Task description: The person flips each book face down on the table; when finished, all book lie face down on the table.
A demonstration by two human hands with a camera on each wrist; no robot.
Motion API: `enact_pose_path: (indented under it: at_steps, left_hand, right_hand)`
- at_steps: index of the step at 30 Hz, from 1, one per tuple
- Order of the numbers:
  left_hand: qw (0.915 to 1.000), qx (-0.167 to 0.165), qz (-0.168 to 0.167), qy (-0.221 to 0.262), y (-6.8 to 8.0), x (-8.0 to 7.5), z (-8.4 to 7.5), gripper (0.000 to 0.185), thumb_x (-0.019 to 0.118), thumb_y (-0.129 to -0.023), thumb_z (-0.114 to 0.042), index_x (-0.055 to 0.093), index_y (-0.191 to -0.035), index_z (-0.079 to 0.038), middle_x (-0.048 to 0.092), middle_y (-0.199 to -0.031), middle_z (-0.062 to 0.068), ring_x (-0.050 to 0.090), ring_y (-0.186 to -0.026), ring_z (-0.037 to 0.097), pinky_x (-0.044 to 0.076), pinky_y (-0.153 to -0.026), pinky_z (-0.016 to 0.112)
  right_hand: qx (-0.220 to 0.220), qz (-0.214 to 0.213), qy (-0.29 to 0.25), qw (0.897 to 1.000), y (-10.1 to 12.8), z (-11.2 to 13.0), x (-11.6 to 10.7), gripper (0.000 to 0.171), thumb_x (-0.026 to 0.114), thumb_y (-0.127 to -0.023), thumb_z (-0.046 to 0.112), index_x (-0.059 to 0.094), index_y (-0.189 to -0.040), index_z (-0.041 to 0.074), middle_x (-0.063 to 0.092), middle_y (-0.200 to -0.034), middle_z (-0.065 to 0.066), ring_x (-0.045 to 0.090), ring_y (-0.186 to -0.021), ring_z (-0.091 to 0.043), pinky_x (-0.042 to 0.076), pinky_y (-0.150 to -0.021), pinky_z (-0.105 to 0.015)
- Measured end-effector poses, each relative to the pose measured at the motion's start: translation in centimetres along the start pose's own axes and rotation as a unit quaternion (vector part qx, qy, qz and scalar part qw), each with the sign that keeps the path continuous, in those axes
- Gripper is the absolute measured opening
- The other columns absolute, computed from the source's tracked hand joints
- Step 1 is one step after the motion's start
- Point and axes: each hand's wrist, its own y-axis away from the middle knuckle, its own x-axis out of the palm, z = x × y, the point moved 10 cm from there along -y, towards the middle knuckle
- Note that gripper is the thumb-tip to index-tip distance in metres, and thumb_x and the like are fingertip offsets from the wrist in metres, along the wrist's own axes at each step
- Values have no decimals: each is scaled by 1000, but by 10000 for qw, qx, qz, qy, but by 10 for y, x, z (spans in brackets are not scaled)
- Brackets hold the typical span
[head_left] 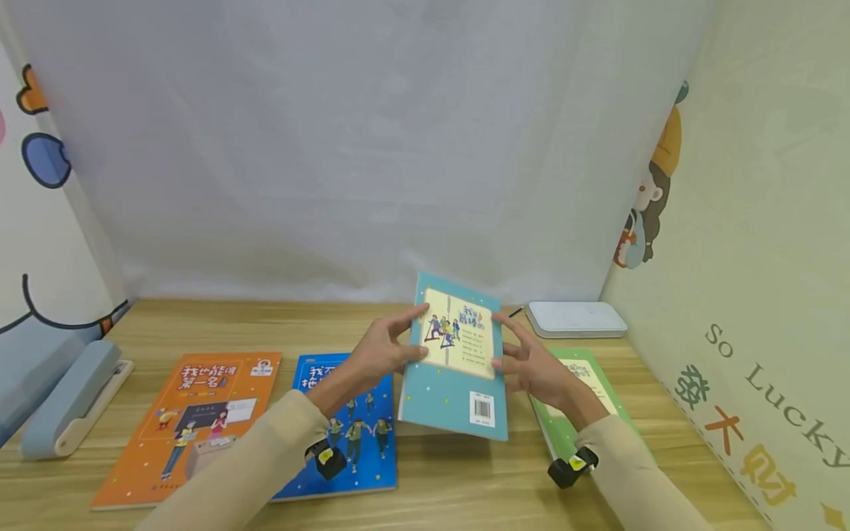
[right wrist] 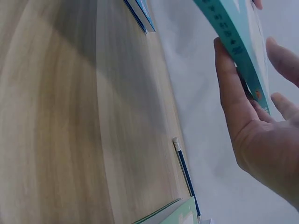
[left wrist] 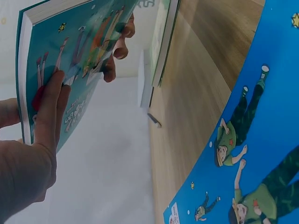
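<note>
A teal book with a cream panel and a barcode on its cover is held tilted above the wooden table. My left hand grips its left edge, thumb on the cover and fingers underneath. My right hand grips the right edge by the spine, with the thumb along one side. On the table below lie a blue book, seen close in the left wrist view, and a green book under my right forearm.
An orange book lies left of the blue one. A pale blue stapler-like device sits at the far left edge. A white flat box and a pencil lie near the back right. Curtain and printed walls enclose the table.
</note>
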Motion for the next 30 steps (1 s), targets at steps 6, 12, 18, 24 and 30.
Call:
enact_pose_path:
  at_steps: [6, 12, 18, 24, 30]
  left_hand:
    - [9998, -49, -72, 170, -1, -2, 5, 73, 56, -94, 10, 32, -157, -18, 30, -162, 16, 72, -90, 24, 63, -73, 43]
    - [9997, -182, 24, 170, 1, 0, 12, 76, 57, -93, 11, 29, -158, -17, 28, -163, 18, 72, -86, 22, 63, -71, 43]
    - [9980, -469, 195, -366, 3, 3, 24, 82, 60, -92, 10, 23, -160, -17, 23, -164, 21, 71, -78, 22, 62, -64, 38]
    - [9912, -904, 192, -945, 6, 5, 43, 79, 67, -89, 8, 32, -157, -14, 38, -151, 27, 67, -73, 22, 60, -59, 36]
    - [9859, -1053, 91, -1296, 8, 11, 57, 77, 71, -85, 8, 38, -153, -7, 53, -128, 26, 70, -73, 24, 61, -57, 39]
  right_hand:
    - [135, 35, 434, 9990, 6, -6, 1, 94, 67, -93, 3, 11, -160, 36, 44, -148, -26, 71, -98, -28, 60, -73, -42]
    - [201, 29, 609, 9979, 10, -11, 1, 96, 69, -92, 3, 11, -161, 35, 47, -144, -26, 71, -97, -28, 59, -72, -41]
    - [198, 101, 828, 9963, 15, -15, 2, 94, 68, -93, 5, 9, -162, 27, 42, -146, -32, 70, -97, -27, 60, -74, -44]
    - [382, 140, 996, 9942, 19, -21, 3, 92, 69, -92, 4, 11, -162, 23, 45, -141, -32, 70, -99, -30, 60, -78, -49]
    - [563, -14, 1741, 9831, 24, -28, 0, 87, 72, -90, 8, 20, -160, 14, 54, -122, -25, 68, -93, -26, 60, -77, -41]
